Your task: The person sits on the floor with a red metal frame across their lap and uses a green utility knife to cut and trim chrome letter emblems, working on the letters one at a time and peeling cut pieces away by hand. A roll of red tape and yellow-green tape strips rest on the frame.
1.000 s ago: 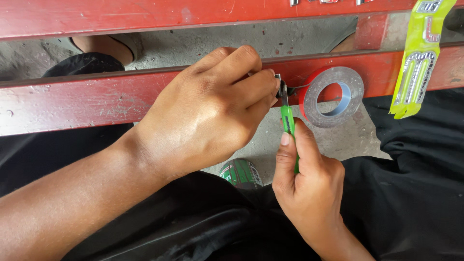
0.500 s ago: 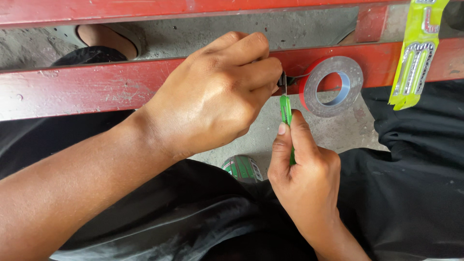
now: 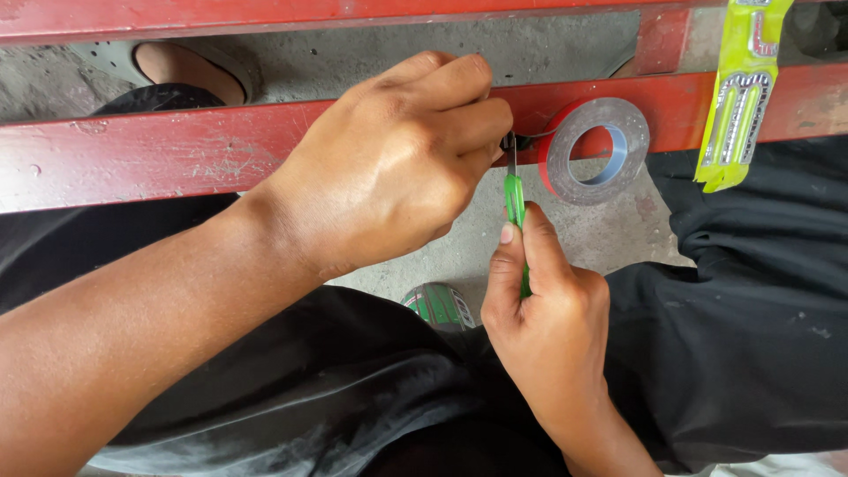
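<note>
Head view, looking down over lap and hands. Left hand (image 3: 389,168) lies across a worn red painted metal bar (image 3: 150,159), fingers curled shut and pinching something small and dark at the bar's front edge; what exactly is pinched is hidden behind the knuckles, possibly the free end of the tape. Right hand (image 3: 548,309) comes up from below, closed around a slim green-handled utility knife (image 3: 515,208), thumb laid along the handle. Knife stands nearly upright, its narrow metal blade tip meeting the bar right at the left fingertips. Just right of the blade, a roll of tape with red outer wrap and grey face (image 3: 594,150) rests against the bar, a thin strand running from it toward the pinch point. Farther right, a yellow-green blister pack of metal hardware (image 3: 738,97) hangs over the bar. Black trousers (image 3: 733,336) fill the lower frame; bare concrete floor (image 3: 459,238) shows between the knees, with a small green-and-white object (image 3: 439,305) lying on it. A sandalled foot (image 3: 190,71) shows beyond the bar, upper left.
</note>
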A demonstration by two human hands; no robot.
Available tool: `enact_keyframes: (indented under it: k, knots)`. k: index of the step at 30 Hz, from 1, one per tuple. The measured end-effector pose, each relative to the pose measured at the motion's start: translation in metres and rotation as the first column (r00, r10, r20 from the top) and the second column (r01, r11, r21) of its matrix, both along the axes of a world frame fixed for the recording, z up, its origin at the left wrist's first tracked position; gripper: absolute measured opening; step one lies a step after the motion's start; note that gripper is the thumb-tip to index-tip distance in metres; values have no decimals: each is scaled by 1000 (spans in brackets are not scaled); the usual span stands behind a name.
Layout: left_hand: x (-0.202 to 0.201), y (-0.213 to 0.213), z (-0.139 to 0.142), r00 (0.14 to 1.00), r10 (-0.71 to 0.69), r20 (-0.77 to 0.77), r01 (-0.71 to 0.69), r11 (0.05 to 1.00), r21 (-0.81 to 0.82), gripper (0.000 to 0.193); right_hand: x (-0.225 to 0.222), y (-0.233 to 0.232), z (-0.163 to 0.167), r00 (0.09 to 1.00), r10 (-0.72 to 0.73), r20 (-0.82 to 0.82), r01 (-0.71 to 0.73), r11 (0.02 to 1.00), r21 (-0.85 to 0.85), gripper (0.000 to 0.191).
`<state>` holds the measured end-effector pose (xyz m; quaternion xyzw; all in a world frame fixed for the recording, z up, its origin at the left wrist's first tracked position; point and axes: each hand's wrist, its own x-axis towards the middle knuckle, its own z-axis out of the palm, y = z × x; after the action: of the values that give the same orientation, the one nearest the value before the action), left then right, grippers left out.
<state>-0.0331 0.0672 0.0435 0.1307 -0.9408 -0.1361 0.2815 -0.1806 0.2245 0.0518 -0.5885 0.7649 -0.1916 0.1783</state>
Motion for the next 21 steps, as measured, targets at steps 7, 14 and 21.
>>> enact_keyframes:
  k: [7,14,21]
  knots:
    - [0,-1,0,1000,-29,0,29,997,65,8,-4,32,7,994,-33,105,17,989,144,20]
    - [-3,3,6,1000,1,26,-3,998,66,6,-37,29,35,965,-202,167,215,975,-62,22]
    - [1,6,19,996,43,84,-47,998,44,15,-64,-17,9,996,-25,-90,11,987,-158,32]
